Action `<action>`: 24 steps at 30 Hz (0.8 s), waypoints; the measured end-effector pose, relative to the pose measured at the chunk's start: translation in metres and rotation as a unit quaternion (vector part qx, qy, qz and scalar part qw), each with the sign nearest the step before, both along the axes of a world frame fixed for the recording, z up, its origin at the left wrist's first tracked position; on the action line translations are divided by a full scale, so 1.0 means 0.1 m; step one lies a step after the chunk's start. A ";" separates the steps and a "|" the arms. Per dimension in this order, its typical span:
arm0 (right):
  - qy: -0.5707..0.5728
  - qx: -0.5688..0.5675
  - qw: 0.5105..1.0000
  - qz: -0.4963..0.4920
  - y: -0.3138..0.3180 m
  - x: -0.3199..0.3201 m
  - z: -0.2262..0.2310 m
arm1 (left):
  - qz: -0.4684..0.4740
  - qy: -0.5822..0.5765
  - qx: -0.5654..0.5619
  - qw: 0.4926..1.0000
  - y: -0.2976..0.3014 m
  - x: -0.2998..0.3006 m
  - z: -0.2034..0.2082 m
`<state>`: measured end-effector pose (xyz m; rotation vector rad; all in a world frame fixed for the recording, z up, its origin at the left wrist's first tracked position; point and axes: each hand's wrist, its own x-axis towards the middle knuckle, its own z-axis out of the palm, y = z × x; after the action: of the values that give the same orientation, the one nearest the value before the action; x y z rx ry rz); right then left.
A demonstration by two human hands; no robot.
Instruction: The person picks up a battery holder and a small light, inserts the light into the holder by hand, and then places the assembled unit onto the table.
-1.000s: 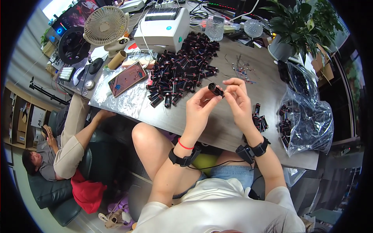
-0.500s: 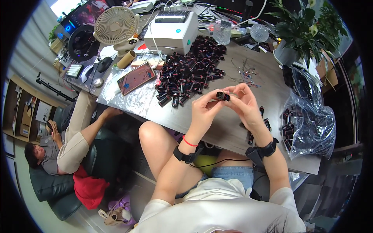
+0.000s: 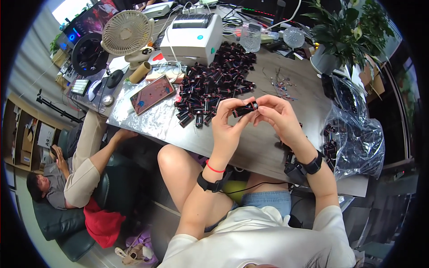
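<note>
Above the front of the desk, my left hand (image 3: 227, 124) grips a small black cylinder (image 3: 244, 110) with reddish detail, its fingers and thumb closed round one end. My right hand (image 3: 280, 119) pinches at the cylinder's other end with thumb and fingertips; whether it also holds a thin wire there is too small to tell. Just beyond my left hand lies a large heap of similar black cylinders (image 3: 214, 82). More of them lie partly hidden beneath my right wrist. Thin loose wire bits (image 3: 281, 85) are scattered behind my right hand.
A clear plastic bag (image 3: 357, 145) with black cylinders inside lies at the right. Left of the heap is a phone (image 3: 153, 94) on clear plastic film. A white printer (image 3: 192, 38), a fan (image 3: 127, 33) and a potted plant (image 3: 328, 58) stand behind. Another person (image 3: 53, 178) reclines at left.
The black cylinder has turned from end-on to lengthwise between my hands. My left hand has shifted slightly left, and my right fingers have moved to the cylinder's end.
</note>
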<state>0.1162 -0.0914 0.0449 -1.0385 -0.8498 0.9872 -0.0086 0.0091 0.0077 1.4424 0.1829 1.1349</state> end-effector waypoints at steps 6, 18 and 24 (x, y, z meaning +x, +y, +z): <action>-0.056 0.000 0.998 0.004 -0.04 0.04 0.01 | 0.010 -0.010 0.062 0.998 0.00 0.01 0.00; -0.080 0.023 0.996 -0.013 -0.09 -0.01 0.02 | 0.011 0.005 0.144 0.989 0.01 -0.03 -0.02; -0.081 0.029 0.995 -0.041 -0.10 -0.06 -0.01 | 0.026 -0.007 0.190 0.981 0.01 -0.02 -0.02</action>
<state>0.1100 -0.1014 0.0438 -1.1056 -0.9565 0.8118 -0.0102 0.0101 0.0056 1.7728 -0.0074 1.2695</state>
